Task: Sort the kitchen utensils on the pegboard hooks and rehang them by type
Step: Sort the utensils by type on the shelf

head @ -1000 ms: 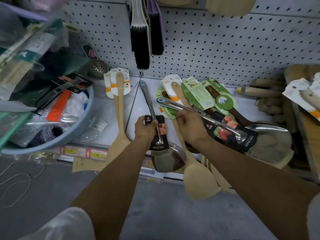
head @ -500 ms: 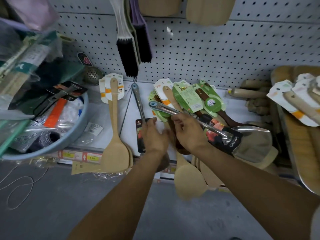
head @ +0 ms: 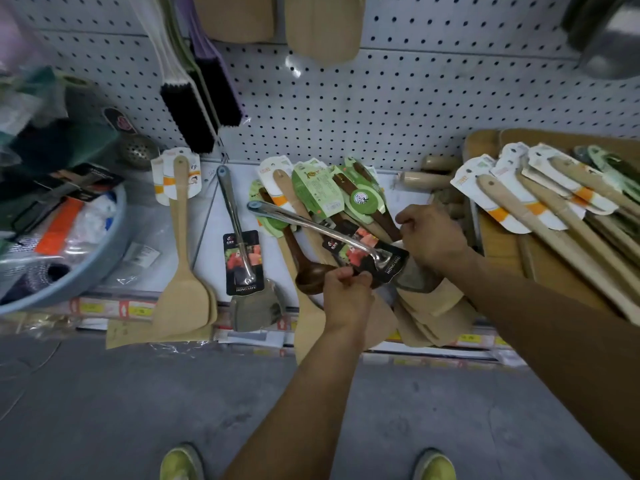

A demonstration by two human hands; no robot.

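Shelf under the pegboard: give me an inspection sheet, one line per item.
Surface: white shelf below the pegboard, price tags along its front edge.
Job's things: steel turner lying on its own; second steel turner on a heap of wooden spatulas; pale wooden spatula pair at left.
Clutter: blue basin of packaged goods; stack of carded wooden spatulas at right.
Grippers: left hand pinches the second turner's black card; right hand curled in the heap, what it holds is hidden.
Cables: nothing seen.
Surroundings: brushes hanging on the pegboard; grey floor.
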